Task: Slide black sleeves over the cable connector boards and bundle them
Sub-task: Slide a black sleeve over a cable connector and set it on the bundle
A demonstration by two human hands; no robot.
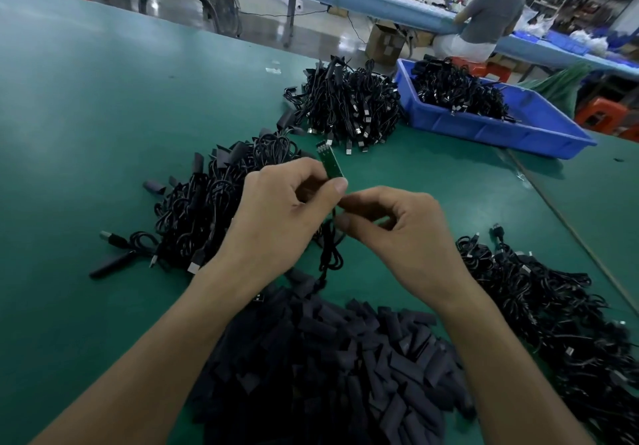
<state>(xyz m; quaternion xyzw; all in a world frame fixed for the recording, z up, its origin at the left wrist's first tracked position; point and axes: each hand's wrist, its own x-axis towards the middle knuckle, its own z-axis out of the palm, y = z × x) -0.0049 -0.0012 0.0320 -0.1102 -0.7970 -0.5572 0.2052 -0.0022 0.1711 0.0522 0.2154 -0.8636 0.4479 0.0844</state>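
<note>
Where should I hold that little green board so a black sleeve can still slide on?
Probably the lower end, where the cable joins, pinched across its flat faces from the left, as the left hand does now. The green board is thin and flat and stands nearly upright with its top end free, so one from the sleeve pile could slip over from there.

1. The only view sits at the person's head and looks forward and down across the green table (86, 116).
2. It is close to the work: both forearms (155, 358) enter from the bottom edge, and the left hand (280, 209) and right hand (397, 233) meet near the middle.
3. The wide lens curves the far table edge and also takes in a blue bin (511, 130) and a seated person (491, 12) at a bench well beyond.
</note>
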